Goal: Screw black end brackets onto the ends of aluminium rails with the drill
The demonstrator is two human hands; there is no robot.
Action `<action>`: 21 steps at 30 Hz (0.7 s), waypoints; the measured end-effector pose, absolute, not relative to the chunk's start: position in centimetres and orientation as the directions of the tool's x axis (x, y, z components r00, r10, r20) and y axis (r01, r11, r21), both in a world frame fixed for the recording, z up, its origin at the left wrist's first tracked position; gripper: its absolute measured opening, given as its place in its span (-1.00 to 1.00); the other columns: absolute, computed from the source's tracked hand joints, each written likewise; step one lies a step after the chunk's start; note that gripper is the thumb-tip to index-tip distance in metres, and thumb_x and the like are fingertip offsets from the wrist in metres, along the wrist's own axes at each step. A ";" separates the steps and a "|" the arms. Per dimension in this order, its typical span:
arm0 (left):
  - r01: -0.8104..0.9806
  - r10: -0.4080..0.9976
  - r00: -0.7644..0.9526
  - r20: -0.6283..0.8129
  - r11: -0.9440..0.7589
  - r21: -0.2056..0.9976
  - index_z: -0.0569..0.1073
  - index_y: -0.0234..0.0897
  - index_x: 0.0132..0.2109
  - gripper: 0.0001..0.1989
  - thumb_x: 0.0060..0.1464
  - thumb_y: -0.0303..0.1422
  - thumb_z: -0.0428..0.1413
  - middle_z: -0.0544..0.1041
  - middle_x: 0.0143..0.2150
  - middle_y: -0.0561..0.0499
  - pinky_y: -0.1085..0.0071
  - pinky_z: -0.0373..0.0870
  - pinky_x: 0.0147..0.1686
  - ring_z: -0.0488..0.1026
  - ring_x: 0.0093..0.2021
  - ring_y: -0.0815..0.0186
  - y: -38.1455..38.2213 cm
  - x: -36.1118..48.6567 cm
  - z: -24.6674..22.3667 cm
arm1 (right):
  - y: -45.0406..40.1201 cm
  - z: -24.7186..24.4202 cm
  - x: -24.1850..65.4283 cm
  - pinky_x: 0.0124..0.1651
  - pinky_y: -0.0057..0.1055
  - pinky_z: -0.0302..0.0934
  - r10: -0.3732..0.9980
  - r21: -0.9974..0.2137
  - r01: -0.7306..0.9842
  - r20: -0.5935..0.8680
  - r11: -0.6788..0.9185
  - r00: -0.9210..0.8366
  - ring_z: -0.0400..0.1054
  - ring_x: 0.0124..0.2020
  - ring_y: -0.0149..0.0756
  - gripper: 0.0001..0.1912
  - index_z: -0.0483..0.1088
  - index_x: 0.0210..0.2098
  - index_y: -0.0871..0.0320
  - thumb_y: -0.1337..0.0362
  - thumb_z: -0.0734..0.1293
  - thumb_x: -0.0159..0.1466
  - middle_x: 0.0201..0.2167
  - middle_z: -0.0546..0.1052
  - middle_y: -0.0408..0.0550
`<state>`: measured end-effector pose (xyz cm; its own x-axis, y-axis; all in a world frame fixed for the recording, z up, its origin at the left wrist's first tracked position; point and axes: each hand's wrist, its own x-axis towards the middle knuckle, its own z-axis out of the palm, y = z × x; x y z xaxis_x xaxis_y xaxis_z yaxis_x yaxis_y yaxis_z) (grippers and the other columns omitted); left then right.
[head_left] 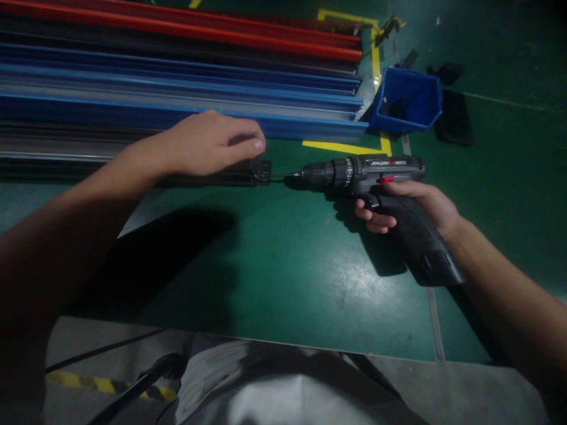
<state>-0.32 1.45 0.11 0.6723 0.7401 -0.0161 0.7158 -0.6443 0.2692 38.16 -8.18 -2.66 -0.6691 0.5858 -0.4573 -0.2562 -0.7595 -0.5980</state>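
Note:
My right hand [425,203] is wrapped round the grip of a black cordless drill [376,171], which has a red switch and a battery at the base of its handle. Its chuck faces left, and a long thin bit [283,175] reaches the end cap [262,172] of a black profile [217,178]. Whether the tip sits in a screw is too small to tell. Near that same end, my left hand [208,141] lies over the profile and grips it, thumb along the near side, the other fingers partly hidden behind.
Blue profiles [283,127] and red profiles [266,35] lie lengthwise behind the black one. A blue bin [410,100] with small dark parts stands past their right ends, beside a dark flat object [455,118]. Yellow tape [341,146] marks the green tabletop [301,265].

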 end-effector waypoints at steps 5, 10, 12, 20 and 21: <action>0.713 0.738 0.675 -0.013 -0.647 0.269 0.56 -0.26 0.07 -0.45 0.40 0.01 -0.15 0.62 -0.08 -0.04 0.37 0.24 -0.13 0.46 -0.18 0.27 1.4 -0.3 0.2 | -8.3 -2.8 38.2 -0.31 -0.43 0.46 0.607 -0.613 -0.267 -0.452 -0.744 -0.653 0.39 -0.47 -0.43 -0.66 0.49 -0.04 0.43 0.22 0.36 0.37 -0.27 0.60 0.14; 0.705 0.729 0.684 -0.020 -0.654 0.273 0.55 -0.23 0.06 -0.47 0.41 0.01 -0.15 0.62 -0.07 -0.03 0.36 0.24 -0.14 0.48 -0.16 0.26 1.6 -0.4 0.1 | -8.2 -2.6 38.2 -0.35 -0.41 0.43 0.613 -0.621 -0.252 -0.476 -0.742 -0.630 0.36 -0.49 -0.41 -0.70 0.46 -0.04 0.36 0.22 0.33 0.38 -0.28 0.59 0.11; 0.705 0.730 0.683 -0.015 -0.654 0.273 0.55 -0.23 0.07 -0.47 0.41 0.02 -0.15 0.62 -0.07 -0.03 0.36 0.25 -0.13 0.49 -0.15 0.25 1.7 -0.5 0.0 | -8.3 -2.5 38.1 -0.36 -0.41 0.42 0.619 -0.627 -0.249 -0.484 -0.738 -0.619 0.35 -0.49 -0.42 -0.71 0.46 -0.04 0.34 0.22 0.33 0.38 -0.28 0.58 0.10; 0.720 0.743 0.669 -0.021 -0.642 0.263 0.56 -0.24 0.10 -0.41 0.39 0.06 -0.18 0.62 -0.06 -0.02 0.37 0.26 -0.11 0.47 -0.17 0.27 1.6 -0.5 0.0 | -8.4 -2.3 37.8 -0.36 -0.44 0.40 0.632 -0.641 -0.245 -0.486 -0.727 -0.603 0.36 -0.50 -0.44 -0.71 0.44 -0.02 0.33 0.24 0.33 0.36 -0.28 0.59 0.09; 0.721 0.743 0.669 -0.022 -0.641 0.263 0.56 -0.24 0.09 -0.40 0.39 0.06 -0.18 0.62 -0.06 -0.03 0.37 0.26 -0.10 0.47 -0.18 0.27 1.6 -0.5 -0.1 | -8.4 -2.3 37.9 -0.35 -0.44 0.41 0.625 -0.635 -0.246 -0.484 -0.732 -0.612 0.36 -0.50 -0.44 -0.70 0.44 -0.02 0.34 0.23 0.33 0.37 -0.28 0.59 0.10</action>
